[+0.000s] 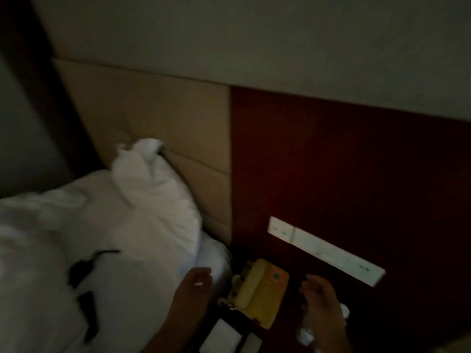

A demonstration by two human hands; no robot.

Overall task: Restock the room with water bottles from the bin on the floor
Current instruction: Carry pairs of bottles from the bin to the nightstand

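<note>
Dim bedside counter (293, 335) at lower right: right hand (321, 301), fingers curled, seems to hold a water bottle (305, 332) beside the yellow telephone (260, 291); left hand (196, 284) relaxed, empty. Set it upright, clear of the phone.

From my feed I can read no text, brand or number anywhere: the picture is dim and smeared. The white switch panel (326, 251) on the dark red wall carries a few small marks, and the yellow telephone (260, 291) on the counter has a round patch on its face, but I cannot make out either. The white cards (221, 336) below it look blank to me.
</note>
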